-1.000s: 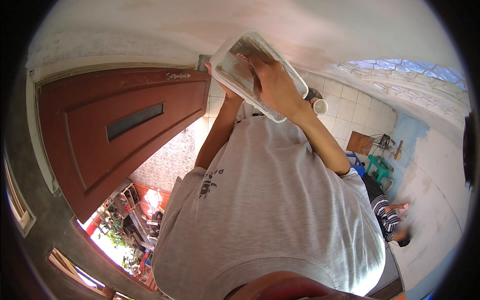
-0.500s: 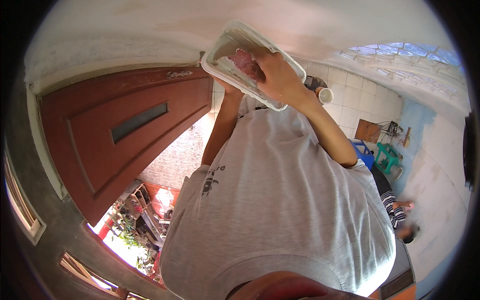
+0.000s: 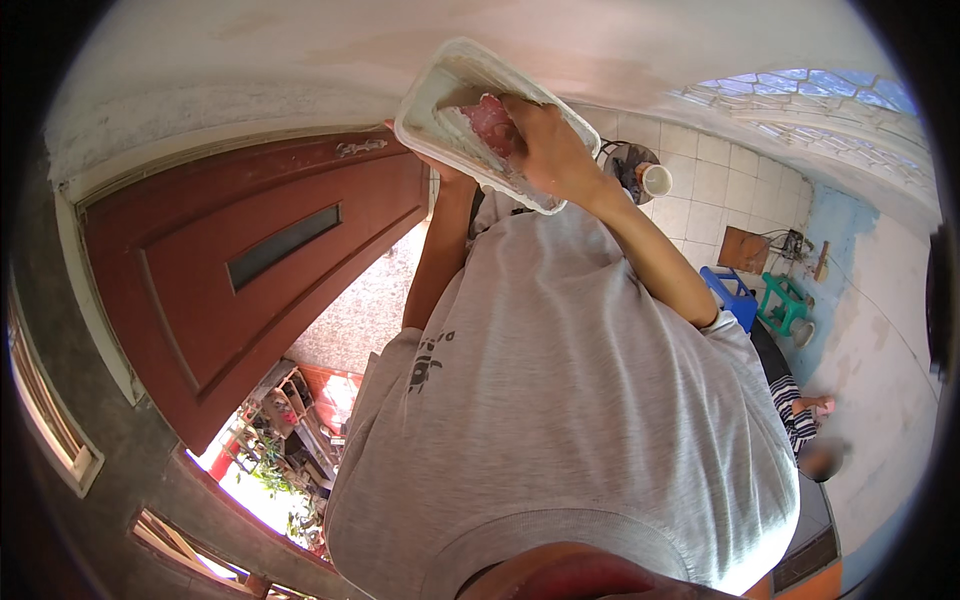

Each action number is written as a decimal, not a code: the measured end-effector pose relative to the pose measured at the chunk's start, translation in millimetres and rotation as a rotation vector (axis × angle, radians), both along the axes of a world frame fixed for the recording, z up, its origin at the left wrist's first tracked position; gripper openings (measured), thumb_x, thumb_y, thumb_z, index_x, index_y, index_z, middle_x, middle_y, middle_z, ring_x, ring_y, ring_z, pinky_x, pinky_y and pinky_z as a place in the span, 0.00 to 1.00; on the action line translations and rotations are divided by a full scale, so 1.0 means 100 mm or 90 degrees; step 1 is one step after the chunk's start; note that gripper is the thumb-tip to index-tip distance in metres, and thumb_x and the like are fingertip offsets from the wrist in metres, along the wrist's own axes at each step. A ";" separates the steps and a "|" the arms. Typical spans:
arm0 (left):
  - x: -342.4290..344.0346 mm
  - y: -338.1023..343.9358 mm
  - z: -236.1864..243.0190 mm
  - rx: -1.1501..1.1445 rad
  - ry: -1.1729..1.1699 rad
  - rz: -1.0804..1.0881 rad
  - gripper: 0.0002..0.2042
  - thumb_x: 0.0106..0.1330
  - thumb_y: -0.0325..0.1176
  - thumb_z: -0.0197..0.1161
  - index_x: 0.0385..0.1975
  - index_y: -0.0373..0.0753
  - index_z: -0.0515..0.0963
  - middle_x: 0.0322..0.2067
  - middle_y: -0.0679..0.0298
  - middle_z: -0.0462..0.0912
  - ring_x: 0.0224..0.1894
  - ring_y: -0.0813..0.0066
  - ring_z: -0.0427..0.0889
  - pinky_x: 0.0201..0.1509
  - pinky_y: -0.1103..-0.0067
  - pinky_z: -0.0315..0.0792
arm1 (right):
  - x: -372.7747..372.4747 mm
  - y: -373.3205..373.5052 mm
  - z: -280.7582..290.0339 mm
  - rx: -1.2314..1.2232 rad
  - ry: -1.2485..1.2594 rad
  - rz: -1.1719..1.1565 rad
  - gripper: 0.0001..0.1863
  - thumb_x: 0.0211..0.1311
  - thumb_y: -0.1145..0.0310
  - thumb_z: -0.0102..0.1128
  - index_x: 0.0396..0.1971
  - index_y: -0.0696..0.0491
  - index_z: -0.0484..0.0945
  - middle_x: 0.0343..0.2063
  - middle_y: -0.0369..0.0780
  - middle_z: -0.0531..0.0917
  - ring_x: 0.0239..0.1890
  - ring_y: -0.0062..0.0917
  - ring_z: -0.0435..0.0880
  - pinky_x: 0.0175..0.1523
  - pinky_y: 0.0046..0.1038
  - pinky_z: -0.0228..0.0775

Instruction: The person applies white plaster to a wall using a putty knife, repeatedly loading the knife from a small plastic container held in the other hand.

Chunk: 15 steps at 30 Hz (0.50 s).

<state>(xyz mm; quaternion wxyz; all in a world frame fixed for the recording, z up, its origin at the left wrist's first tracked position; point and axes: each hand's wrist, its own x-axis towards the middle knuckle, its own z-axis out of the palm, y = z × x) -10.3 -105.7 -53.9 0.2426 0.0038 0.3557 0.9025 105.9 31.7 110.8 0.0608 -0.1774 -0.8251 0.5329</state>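
A white rectangular plastic tub (image 3: 432,98), its inside smeared with a pale paste, is held up in front of my chest. My left hand (image 3: 445,170) supports it from below at its near left side, fingers curled up around the edge and partly hidden by the tub. Inside, my right hand (image 3: 556,150) grips a flat pinkish-red scraper (image 3: 488,118) with whitish paste along its edge. The scraper rests low in the tub, tilted, and my closed fingers hide part of it.
Close ahead rises a patchy pale wall (image 3: 330,60). A brown door (image 3: 200,270) stands at left. To the right are a white cup (image 3: 656,181) on a round dark stool, a blue stool (image 3: 733,297), a green stool (image 3: 785,302) and a seated person (image 3: 790,410) in stripes.
The tub has shifted slightly left, with both hands moving along with it. My right hand still holds the scraper inside the tub. The background has shifted a little with my head.
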 end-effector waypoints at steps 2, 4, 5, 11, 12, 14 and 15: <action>-0.02 0.06 0.08 -0.019 0.013 0.019 0.39 0.67 0.69 0.48 0.69 0.46 0.65 0.66 0.59 0.69 0.67 0.59 0.69 0.73 0.60 0.63 | 0.01 -0.01 -0.07 0.028 0.040 0.008 0.20 0.54 0.80 0.56 0.49 0.64 0.77 0.33 0.59 0.82 0.38 0.56 0.82 0.42 0.46 0.74; -0.02 0.08 0.10 -0.028 0.018 0.025 0.39 0.67 0.71 0.45 0.68 0.46 0.65 0.65 0.59 0.70 0.66 0.59 0.70 0.73 0.61 0.64 | 0.02 -0.05 -0.05 0.035 0.052 0.011 0.20 0.54 0.81 0.56 0.49 0.64 0.77 0.33 0.59 0.83 0.39 0.56 0.82 0.43 0.46 0.74; -0.01 0.07 0.11 -0.029 0.018 0.024 0.40 0.68 0.71 0.43 0.68 0.46 0.65 0.65 0.59 0.70 0.65 0.59 0.70 0.72 0.61 0.64 | 0.02 -0.07 -0.03 0.043 0.064 0.012 0.19 0.55 0.81 0.56 0.50 0.63 0.76 0.33 0.58 0.83 0.39 0.56 0.82 0.44 0.47 0.73; -0.01 0.14 -0.04 0.039 -0.013 -0.061 0.41 0.70 0.74 0.34 0.67 0.46 0.66 0.64 0.60 0.70 0.63 0.60 0.72 0.70 0.62 0.67 | 0.23 0.01 0.38 0.042 0.046 -0.009 0.22 0.54 0.86 0.52 0.52 0.61 0.73 0.36 0.59 0.83 0.41 0.57 0.82 0.45 0.48 0.74; 0.00 0.13 -0.06 0.082 -0.030 -0.107 0.40 0.72 0.73 0.33 0.67 0.46 0.66 0.64 0.60 0.70 0.63 0.61 0.72 0.70 0.63 0.68 | 0.25 0.03 0.34 0.047 0.047 -0.013 0.22 0.54 0.86 0.52 0.52 0.61 0.73 0.36 0.59 0.83 0.41 0.57 0.82 0.45 0.48 0.74; 0.01 0.18 -0.11 0.116 -0.048 -0.162 0.39 0.72 0.73 0.34 0.67 0.46 0.66 0.64 0.60 0.70 0.63 0.61 0.72 0.70 0.62 0.68 | 0.29 0.06 0.22 0.054 0.063 -0.052 0.23 0.53 0.87 0.51 0.52 0.60 0.73 0.36 0.58 0.83 0.40 0.56 0.83 0.44 0.48 0.74; 0.02 0.21 -0.15 0.121 -0.054 -0.181 0.39 0.72 0.73 0.34 0.67 0.46 0.66 0.64 0.60 0.70 0.63 0.61 0.72 0.70 0.62 0.68 | 0.31 0.06 0.23 0.059 0.063 -0.058 0.23 0.53 0.87 0.51 0.52 0.60 0.73 0.36 0.58 0.83 0.40 0.56 0.83 0.44 0.48 0.74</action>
